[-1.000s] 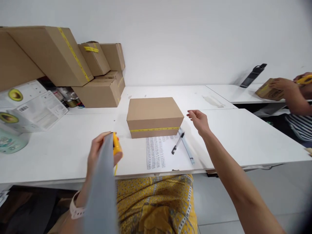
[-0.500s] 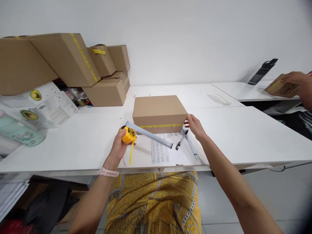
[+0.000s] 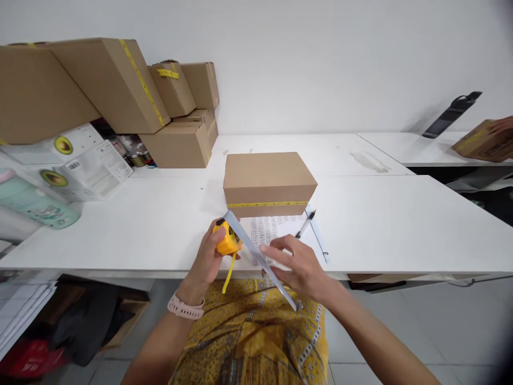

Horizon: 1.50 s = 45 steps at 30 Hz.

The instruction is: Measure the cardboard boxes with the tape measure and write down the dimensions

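Note:
My left hand [image 3: 206,258] grips a yellow tape measure [image 3: 227,239] at the table's front edge, with a yellow wrist strap hanging from its case. The tape's pale blade [image 3: 245,238] sticks out and slopes down to the right, past the edge and over my lap. Fingers apart, my right hand [image 3: 300,266] is at the blade's middle; whether it touches the blade I cannot tell. Just beyond both hands sits a closed cardboard box [image 3: 270,171] with a yellow strip along its front. A written sheet [image 3: 264,232] and a pen [image 3: 308,222] lie before it, partly behind my right hand.
Cardboard boxes [image 3: 174,144] are stacked at the left, above white cartons with avocado pictures [image 3: 90,174]. A mint bottle [image 3: 38,203] lies beside them. Far right are a dark bottle [image 3: 451,115] and another person's hand on a brown box [image 3: 481,140].
My right hand has left the box's right corner and come back toward the tape measure. The tape measure has moved right and nearer me, its blade now pointing more steeply down.

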{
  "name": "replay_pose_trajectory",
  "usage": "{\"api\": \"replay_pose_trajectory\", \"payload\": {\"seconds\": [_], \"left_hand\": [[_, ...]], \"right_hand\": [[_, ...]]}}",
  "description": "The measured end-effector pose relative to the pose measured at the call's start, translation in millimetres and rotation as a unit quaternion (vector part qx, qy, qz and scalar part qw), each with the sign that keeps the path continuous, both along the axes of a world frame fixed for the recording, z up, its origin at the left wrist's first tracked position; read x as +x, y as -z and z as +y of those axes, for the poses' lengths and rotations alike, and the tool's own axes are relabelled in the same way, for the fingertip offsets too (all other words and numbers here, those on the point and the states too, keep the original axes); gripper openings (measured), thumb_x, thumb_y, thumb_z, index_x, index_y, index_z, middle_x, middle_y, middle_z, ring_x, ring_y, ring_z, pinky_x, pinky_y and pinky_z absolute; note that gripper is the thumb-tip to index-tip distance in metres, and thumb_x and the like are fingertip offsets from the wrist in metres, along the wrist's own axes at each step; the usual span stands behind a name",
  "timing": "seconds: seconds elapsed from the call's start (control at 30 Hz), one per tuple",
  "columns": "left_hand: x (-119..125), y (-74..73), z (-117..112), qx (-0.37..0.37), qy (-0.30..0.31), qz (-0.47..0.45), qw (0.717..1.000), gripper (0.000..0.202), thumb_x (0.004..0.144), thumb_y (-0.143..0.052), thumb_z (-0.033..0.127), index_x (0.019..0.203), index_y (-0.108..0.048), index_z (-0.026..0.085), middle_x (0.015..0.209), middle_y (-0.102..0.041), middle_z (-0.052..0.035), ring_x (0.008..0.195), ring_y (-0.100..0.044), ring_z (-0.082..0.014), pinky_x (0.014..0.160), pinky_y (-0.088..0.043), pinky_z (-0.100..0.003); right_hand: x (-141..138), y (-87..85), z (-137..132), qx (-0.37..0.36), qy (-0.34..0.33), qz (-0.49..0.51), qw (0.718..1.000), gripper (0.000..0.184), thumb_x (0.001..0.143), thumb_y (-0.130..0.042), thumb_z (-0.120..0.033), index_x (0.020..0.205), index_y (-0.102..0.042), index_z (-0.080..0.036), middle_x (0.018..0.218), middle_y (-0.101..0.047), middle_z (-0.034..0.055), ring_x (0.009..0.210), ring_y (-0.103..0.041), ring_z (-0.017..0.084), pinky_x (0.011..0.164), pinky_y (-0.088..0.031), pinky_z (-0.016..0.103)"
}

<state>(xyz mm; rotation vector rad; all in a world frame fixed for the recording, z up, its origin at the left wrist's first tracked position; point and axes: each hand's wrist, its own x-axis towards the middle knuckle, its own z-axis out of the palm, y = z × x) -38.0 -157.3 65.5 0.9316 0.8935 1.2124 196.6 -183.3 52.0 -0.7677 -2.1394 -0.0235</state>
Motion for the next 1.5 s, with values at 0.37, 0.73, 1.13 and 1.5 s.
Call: {"api": "replay_pose_trajectory", "payload": {"seconds": [0.37,0.73,1.13,1.5], "left_hand": [[0.3,27.0,-36.7,0.038,0.198,0.138,0.970,0.073,0.072,-0.089,0.038,0.137,-0.058,0.026,0.125,-0.066,-0.0101,0.107,-0.063,-0.0252,0.089,-0.051,-0.034],[-7.4,1.0,-15.1,0.035,0.061,0.056,0.996,0.060,0.069,-0.086,0.044,0.120,-0.062,0.023,0.108,-0.067,-0.0083,0.082,-0.064,-0.0193,0.060,-0.057,-0.026],[-29.8,-24.1,77.4,0.104,-0.050,0.088,0.989,0.051,0.066,-0.085,0.044,0.105,-0.061,0.022,0.097,-0.064,-0.0041,0.068,-0.063,-0.0164,0.048,-0.057,-0.026],[-28.6,-59.7,76.5,0.158,-0.098,0.098,0.978,0.050,0.067,-0.085,0.045,0.106,-0.061,0.023,0.120,-0.067,-0.0087,0.072,-0.065,-0.0162,0.044,-0.055,-0.025]], "right_hand": [[1.9,-52.6,-2.7,-0.103,0.159,0.186,0.964,0.022,0.096,-0.061,-0.022,0.075,-0.064,-0.025,0.061,-0.056,-0.0026,0.056,-0.050,0.014,0.053,-0.040,0.031],[29.9,-18.6,56.4,-0.226,0.239,0.357,0.875,0.028,0.094,-0.059,-0.049,0.090,-0.068,-0.022,0.089,-0.070,0.0039,0.079,-0.060,0.017,0.072,-0.049,0.032],[69.2,-16.8,133.1,-0.298,0.237,0.301,0.874,0.076,0.095,-0.048,-0.066,0.162,-0.031,-0.032,0.145,-0.057,0.0126,0.118,-0.060,0.026,0.097,-0.052,0.041],[71.7,-60.8,185.6,-0.101,0.279,0.243,0.924,0.036,0.093,-0.056,-0.059,0.108,-0.059,-0.026,0.120,-0.062,0.0102,0.111,-0.059,0.027,0.097,-0.049,0.047]]}}
